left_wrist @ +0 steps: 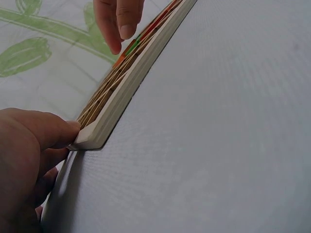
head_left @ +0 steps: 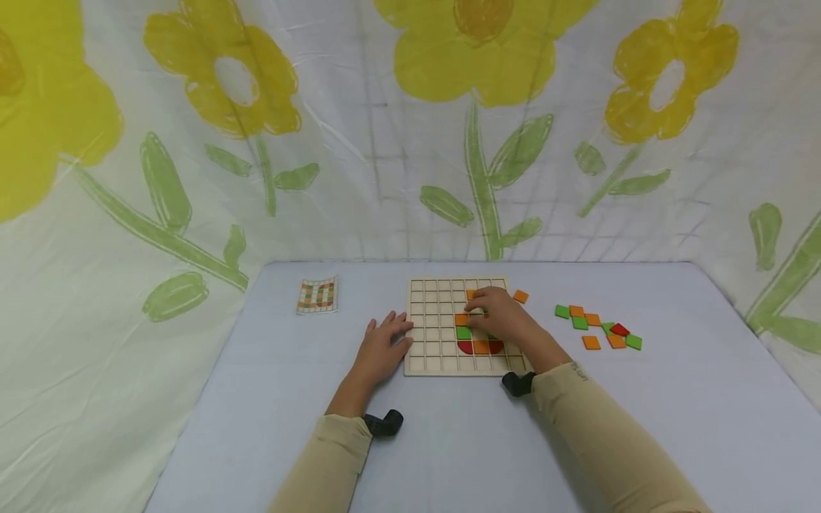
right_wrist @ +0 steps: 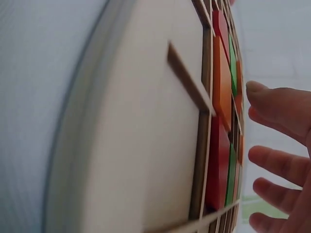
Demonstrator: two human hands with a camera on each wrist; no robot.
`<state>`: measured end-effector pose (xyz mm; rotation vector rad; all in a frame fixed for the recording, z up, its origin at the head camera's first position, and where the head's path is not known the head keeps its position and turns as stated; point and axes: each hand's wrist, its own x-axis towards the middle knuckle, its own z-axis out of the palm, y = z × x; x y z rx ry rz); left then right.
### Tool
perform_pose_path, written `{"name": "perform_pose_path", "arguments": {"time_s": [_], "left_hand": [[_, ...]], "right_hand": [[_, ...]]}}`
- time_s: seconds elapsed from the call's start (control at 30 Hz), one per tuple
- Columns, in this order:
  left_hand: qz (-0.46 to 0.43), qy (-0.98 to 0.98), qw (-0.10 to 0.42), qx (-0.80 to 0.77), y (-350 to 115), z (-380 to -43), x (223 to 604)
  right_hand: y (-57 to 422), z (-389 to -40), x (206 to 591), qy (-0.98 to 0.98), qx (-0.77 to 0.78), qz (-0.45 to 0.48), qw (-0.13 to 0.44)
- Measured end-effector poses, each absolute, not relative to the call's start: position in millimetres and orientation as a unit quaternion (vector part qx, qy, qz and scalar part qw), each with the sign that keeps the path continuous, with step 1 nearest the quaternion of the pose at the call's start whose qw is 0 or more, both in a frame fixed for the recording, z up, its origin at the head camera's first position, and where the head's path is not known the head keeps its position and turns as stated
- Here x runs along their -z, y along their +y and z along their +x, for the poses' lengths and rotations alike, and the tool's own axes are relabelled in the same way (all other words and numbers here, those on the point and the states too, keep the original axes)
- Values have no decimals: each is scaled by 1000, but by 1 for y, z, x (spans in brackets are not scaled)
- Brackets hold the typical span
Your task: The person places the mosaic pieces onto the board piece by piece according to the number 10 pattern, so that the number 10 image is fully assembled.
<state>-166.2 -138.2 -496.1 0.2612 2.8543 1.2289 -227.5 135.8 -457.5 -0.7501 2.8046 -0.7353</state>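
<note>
A wooden grid board (head_left: pixel 432 365) lies on the table. My left hand (head_left: pixel 380 349) rests at its left edge, the thumb (left_wrist: pixel 65 133) touching the frame near a corner. Over the right half of the grid is my right hand (head_left: pixel 507 317), its fingers spread above the tiles and nothing seen between them. An orange tile (head_left: pixel 461 320) sits by its fingertips, with a green tile (head_left: pixel 463 333) just below. In the lower row, an orange tile (head_left: pixel 481 347) lies between two red rounded pieces (right_wrist: pixel 217 170). The right hand covers part of the grid.
One orange tile (head_left: pixel 521 296) lies by the board's upper right edge. Farther right are several loose orange, green and red tiles (head_left: pixel 591 343). A printed grid pattern card (head_left: pixel 317 295) lies at the back left. Behind the table hangs a flowered cloth (head_left: pixel 333 142).
</note>
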Motion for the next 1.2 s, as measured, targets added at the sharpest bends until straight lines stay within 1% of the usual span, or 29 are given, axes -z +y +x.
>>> {"name": "perform_pose_path", "arguments": {"time_s": [0.2,0.37,0.5,0.77,1.0,1.2], "left_hand": [[84,915,12,-394,-139,-166,495],[90,914,9,-395,-138,-165,495],[96,914,4,-393,-138,-166,494],[94,915,5,-391,-140,-166,495],[92,915,8,-393,-139,-164,495],[91,917,5,-389,-139,-167,497]], "right_hand": [[126,-230,456,940,208,-264,55],[135,-234,450,944,216,-235,77],[154,-242,442,945,249,-191,94],[206,-253,434,950,283,-70,113],[243,-252,435,949,286,-45,124],[272,-249,435,951,266,-16,154]]}}
